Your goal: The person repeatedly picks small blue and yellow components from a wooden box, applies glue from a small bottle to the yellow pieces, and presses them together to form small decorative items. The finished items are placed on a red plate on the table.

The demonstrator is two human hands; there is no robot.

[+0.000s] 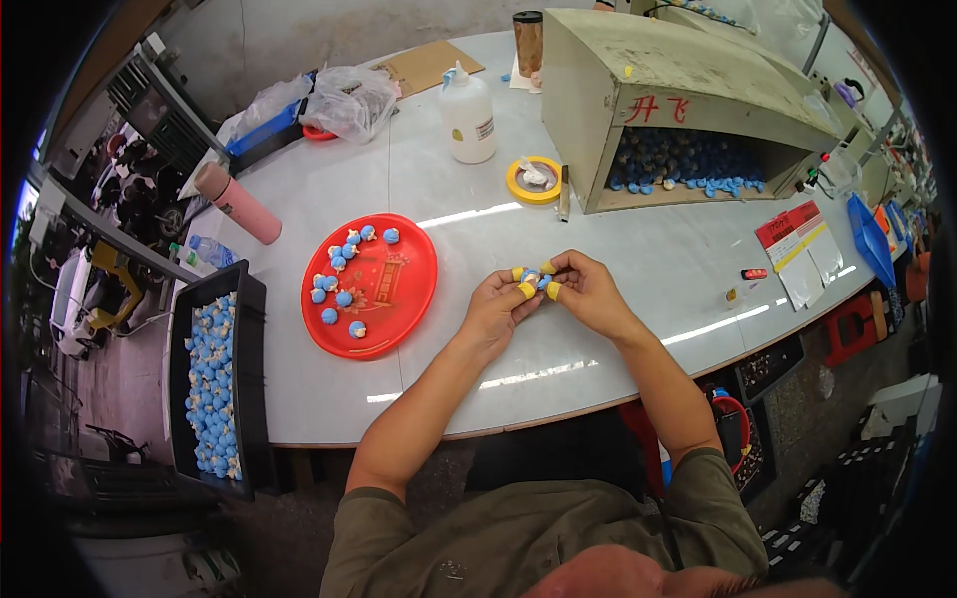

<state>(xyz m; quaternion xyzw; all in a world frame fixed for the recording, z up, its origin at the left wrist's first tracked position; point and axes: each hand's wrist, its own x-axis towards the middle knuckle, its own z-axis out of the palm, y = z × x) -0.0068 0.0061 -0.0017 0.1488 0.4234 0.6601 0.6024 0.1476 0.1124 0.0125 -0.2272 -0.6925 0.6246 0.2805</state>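
Above the white table, my two hands meet over a small blue-and-white piece. My left hand pinches it from the left between thumb and finger. From the other side the fingertips of my right hand close on the same piece, near a blue part. Yellow covers wrap several of my fingertips. The piece's exact form is partly hidden by the fingers. Left of my hands lies a round red tray with several small blue-and-white balls on it.
A black bin full of similar balls stands at the table's left edge. Behind are a pink bottle, a white squeeze bottle and a yellow tape roll. An open-fronted box at the back right holds many blue pieces.
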